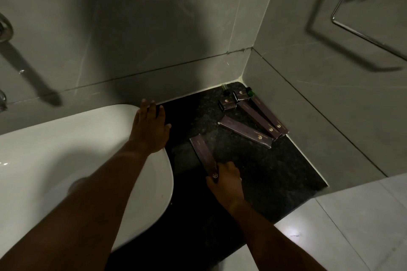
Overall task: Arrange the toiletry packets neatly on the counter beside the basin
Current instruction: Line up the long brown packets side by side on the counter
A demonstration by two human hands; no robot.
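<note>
while the left hand (152,126) lay flat and released on the basin (66,160) rim, the right hand (225,179) kept its grip clenched on the near end of a long packet (203,153) lying on the dark counter (275,171). three long packets (245,131) and two small boxes (228,103) sat near the corner.

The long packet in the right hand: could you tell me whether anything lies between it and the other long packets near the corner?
Nothing visible does. The right hand holds the long packet at its near end, and only bare dark counter separates it from the nearest long packet.
</note>
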